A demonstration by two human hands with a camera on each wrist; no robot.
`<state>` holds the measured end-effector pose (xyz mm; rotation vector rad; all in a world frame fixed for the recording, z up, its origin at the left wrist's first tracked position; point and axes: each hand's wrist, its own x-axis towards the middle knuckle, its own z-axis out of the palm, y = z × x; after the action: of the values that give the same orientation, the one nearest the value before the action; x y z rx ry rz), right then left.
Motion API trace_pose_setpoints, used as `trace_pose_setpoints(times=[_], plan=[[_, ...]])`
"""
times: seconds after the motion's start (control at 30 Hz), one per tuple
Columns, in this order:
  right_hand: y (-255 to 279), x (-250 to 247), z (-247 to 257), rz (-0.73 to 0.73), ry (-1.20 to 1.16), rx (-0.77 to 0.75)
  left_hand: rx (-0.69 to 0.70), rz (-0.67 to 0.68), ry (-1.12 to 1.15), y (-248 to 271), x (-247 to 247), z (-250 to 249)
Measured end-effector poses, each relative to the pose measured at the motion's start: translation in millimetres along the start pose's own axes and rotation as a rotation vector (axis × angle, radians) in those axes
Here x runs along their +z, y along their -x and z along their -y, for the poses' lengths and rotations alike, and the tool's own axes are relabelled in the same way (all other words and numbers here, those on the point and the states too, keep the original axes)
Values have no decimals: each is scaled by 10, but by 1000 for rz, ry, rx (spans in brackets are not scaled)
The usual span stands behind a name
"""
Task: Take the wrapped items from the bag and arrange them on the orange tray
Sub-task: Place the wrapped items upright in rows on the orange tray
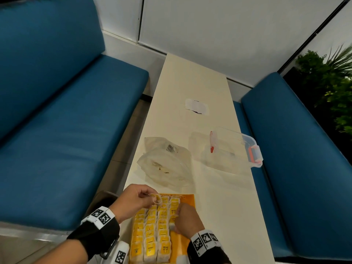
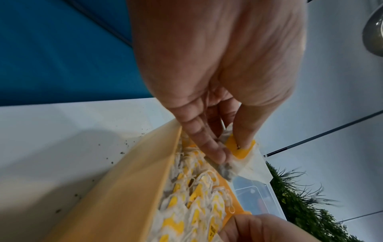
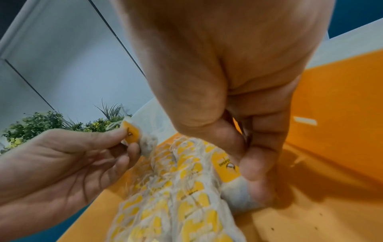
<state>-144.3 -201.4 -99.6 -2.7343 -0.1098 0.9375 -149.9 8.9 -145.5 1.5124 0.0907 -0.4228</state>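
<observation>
The orange tray (image 1: 185,242) lies at the table's near edge with several rows of yellow-tagged tea bags (image 1: 152,237) on it. My left hand (image 1: 133,201) hovers over the tray's far left corner and pinches one tea bag (image 1: 156,198) between thumb and fingers; the same tea bag (image 2: 238,157) shows in the left wrist view, and the tea bag (image 3: 134,135) in the right wrist view. My right hand (image 1: 185,219) is down on the right-most row, thumb and forefinger closed on a tea bag (image 3: 234,178). The crumpled clear bag (image 1: 167,162) lies beyond the tray.
A clear plastic box with orange latches (image 1: 234,147) stands right of the bag. A white paper scrap (image 1: 197,107) lies farther up the narrow cream table (image 1: 219,197). Blue benches (image 1: 66,130) flank both sides, and green plants (image 1: 331,88) stand at the far right.
</observation>
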Motion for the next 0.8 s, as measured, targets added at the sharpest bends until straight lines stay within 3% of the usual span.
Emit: trace_pose_setpoints(times=[0.23, 0.47, 0.8], plan=[[-194, 240, -115, -83, -97, -64, 3, 4, -41, -55, 0, 20], [-42, 91, 47, -103, -78, -126, -29, 20, -80, -103, -15, 70], [-28, 75, 94, -184, -141, -65, -76, 33, -67, -109, -14, 30]])
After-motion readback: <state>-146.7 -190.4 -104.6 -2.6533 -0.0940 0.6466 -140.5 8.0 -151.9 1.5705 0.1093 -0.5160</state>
